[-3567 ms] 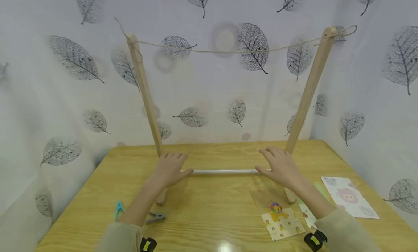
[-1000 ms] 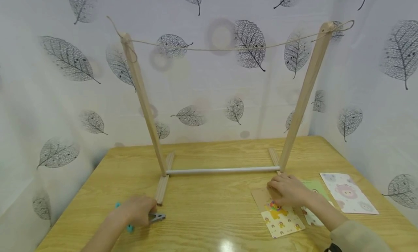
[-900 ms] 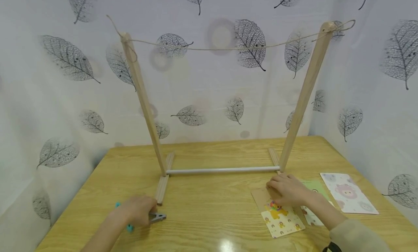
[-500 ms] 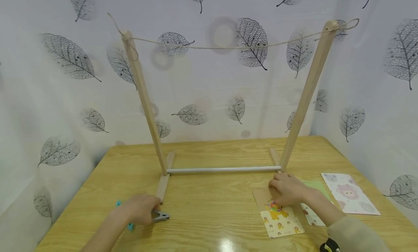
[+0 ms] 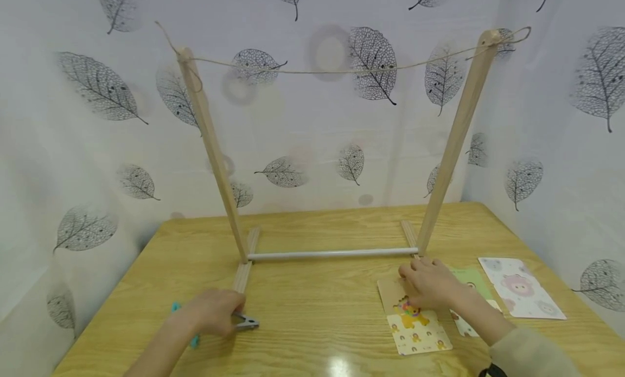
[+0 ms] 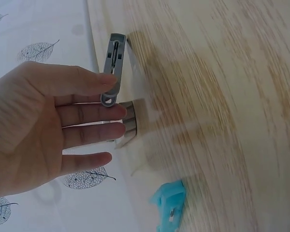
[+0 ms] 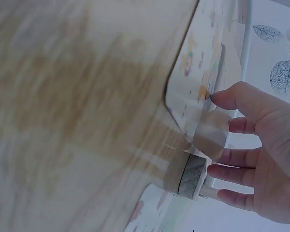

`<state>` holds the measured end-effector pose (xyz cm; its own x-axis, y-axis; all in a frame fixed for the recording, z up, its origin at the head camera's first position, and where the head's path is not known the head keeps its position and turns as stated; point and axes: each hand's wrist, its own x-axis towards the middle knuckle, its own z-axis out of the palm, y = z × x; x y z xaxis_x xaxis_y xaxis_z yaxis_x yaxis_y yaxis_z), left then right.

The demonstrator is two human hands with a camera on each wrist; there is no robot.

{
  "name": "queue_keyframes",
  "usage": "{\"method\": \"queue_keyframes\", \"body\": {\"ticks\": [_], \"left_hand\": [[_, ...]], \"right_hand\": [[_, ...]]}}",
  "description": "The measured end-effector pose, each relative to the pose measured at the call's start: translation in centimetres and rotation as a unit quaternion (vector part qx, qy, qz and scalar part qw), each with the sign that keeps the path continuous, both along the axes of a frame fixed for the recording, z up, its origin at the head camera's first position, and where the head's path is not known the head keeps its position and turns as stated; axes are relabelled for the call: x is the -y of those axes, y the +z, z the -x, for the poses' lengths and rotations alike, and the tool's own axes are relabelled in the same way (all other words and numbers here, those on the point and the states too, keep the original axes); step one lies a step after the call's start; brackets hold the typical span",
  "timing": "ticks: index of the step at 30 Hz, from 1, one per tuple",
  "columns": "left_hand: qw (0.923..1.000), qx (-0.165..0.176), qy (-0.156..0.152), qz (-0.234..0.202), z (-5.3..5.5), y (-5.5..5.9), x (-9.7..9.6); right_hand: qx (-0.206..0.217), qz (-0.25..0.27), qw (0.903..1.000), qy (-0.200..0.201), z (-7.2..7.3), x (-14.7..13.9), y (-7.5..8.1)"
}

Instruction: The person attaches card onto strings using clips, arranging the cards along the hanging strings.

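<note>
I have the left hand [image 5: 212, 312] pinching a small grey plastic clip [image 5: 246, 323] between thumb and forefinger, its nose pointing inward, toward the right hand [image 5: 429, 285]. That one grips the far part of a yellow-and-tan card with a lion print [image 5: 417, 336], thumb on one face, fingers at its edge; whether the card lies wholly flat I can't tell.

I judge the card light, thin and bendy, perhaps a little slick, easily creased; a soft pinch at a corner or edge should do. The clip looks light and stiff, with a spring inside, so I'd hold it by the handle ends and keep fingertips off its nose.

The best open room is the bare wood surface [image 5: 312, 333] between the hands. Beyond them, a white rod [image 5: 334, 254] crosses low between two pale wooden posts [image 5: 454, 149], with slack twine [image 5: 317, 72] strung high above. One wooden foot [image 5: 241, 279] ends just past the left hand. Close under that hand sits a turquoise plastic clip [image 6: 173, 203], easy to knock. Right of the right hand, a green-topped card [image 5: 472, 282] and a white card with a pink figure [image 5: 520, 287] limit sideways sweep.
</note>
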<state>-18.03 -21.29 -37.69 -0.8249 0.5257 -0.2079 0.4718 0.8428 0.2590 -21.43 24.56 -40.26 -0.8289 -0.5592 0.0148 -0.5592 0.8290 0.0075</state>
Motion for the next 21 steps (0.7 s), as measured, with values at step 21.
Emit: {"method": "queue_keyframes", "body": {"ticks": [21], "left_hand": [[0.9992, -0.036, -0.018, -0.001, 0.53, 0.15, -0.69]], "right_hand": [[-0.069, 0.024, 0.9951, 0.066, -0.35, 0.09, -0.45]]}}
